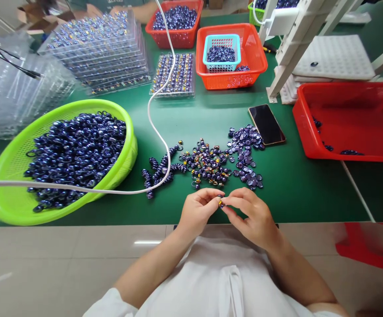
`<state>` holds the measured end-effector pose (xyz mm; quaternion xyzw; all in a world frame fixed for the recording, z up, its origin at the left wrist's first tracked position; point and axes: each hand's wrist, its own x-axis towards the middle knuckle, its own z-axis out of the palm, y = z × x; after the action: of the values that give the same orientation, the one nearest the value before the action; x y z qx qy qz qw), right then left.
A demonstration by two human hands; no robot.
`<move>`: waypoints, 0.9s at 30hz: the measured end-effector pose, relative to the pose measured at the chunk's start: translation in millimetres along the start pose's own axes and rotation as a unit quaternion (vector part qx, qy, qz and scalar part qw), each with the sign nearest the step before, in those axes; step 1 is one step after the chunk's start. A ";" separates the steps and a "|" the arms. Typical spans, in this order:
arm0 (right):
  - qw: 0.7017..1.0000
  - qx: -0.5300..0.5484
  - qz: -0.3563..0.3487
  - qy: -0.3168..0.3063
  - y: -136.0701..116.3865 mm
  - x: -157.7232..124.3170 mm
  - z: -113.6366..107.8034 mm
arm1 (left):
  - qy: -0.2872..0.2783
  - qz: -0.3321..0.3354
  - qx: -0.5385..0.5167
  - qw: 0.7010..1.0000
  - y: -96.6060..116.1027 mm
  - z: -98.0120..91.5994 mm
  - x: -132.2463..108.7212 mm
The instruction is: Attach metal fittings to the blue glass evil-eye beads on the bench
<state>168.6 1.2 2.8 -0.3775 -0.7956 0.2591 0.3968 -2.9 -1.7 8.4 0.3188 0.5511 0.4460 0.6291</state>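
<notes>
This is a small-parts assembly workshop. A green bench mat point(310, 189) stretches beyond the left hand point(198, 210) and right hand point(252, 215). Sorted bead piles point(211, 163) lie just ahead of them and a heaped lime basket point(13, 207) sits well to their left. Stacked, filled blister trays point(105, 48) and red bins point(353, 119) stand farther off.

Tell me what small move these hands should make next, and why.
Probably press the small blue piece together a little more: the left hand and right hand both pinch it above the green table, neither free to reach the loose parts pile beyond.
</notes>
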 end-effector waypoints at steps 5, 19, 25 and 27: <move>0.996 -0.082 -0.040 0.018 4.3 -1.5 5.4 | 0.001 -0.024 -0.008 1.000 2.9 4.0 0.2; 0.978 0.094 0.183 0.021 1.8 -0.7 -3.2 | -0.026 0.145 0.146 0.978 -13.6 -0.1 -8.3; 0.955 0.135 0.262 -0.020 5.7 3.9 -8.4 | -0.054 0.197 0.162 0.965 -14.0 -2.9 -7.5; 0.949 0.147 0.276 -0.030 5.6 5.7 -9.6 | -0.056 0.182 0.152 0.970 -12.1 -3.4 -6.9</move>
<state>176.5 10.1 6.7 -0.5118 -0.6247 0.4839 0.3373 -3.6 -13.2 -0.3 0.5300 0.5088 0.4456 0.5116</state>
